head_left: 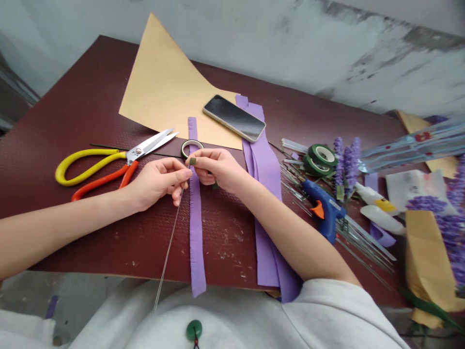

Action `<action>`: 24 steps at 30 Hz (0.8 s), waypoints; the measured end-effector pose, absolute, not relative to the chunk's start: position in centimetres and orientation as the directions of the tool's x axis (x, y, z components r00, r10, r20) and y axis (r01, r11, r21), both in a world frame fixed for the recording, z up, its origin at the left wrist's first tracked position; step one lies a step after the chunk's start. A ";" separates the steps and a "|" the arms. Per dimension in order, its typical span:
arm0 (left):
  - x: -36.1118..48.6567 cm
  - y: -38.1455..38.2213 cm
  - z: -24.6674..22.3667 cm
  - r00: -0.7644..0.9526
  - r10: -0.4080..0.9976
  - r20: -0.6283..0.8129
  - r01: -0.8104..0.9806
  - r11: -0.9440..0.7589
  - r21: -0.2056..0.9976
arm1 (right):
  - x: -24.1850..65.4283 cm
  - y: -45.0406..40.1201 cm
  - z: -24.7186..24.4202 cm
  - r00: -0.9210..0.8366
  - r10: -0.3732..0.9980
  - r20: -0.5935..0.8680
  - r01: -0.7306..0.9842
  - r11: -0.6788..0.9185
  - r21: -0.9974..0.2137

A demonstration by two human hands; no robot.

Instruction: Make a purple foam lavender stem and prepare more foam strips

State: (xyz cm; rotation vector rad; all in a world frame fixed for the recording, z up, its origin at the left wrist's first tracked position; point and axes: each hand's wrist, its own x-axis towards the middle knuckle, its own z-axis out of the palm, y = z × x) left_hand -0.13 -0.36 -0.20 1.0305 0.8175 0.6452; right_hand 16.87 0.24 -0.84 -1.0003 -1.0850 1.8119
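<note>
Thin wires [168, 257] slant down toward the person's lap from the fingertips of my left hand [164, 182], which pinches them. Close beside it, my right hand [217, 169] is closed on the end of a dark green tape, a bit of which shows at the thumb. A small green tape roll [192, 145] stands just above the right fingertips. Beneath both hands a fringed purple paper strip [196, 242] runs down past the table's front edge. Scissors [135, 153] with yellow and red handles lie open left of the strip.
A phone [234, 118] rests on tan paper [160, 82] at the back. Purple paper strips [269, 194] lie to the right. Farther right are green tape rolls [321, 157], a blue glue gun [329, 208], wires, a glue bottle [376, 198] and purple flowers [350, 160].
</note>
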 end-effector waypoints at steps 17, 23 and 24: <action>-0.3 -0.4 -0.1 0.562 0.782 -0.269 -0.103 0.389 0.916 | 17.1 0.2 -1.4 -0.444 0.887 -0.130 -0.226 -0.252 -0.941; -0.2 -0.4 -0.2 0.552 0.798 -0.245 -0.113 0.362 0.925 | 17.0 0.1 -0.9 -0.453 0.879 -0.151 -0.270 -0.296 -0.916; -0.3 -0.4 -0.1 0.545 0.802 -0.245 -0.110 0.358 0.927 | 17.0 0.1 -0.8 -0.450 0.879 -0.157 -0.275 -0.303 -0.912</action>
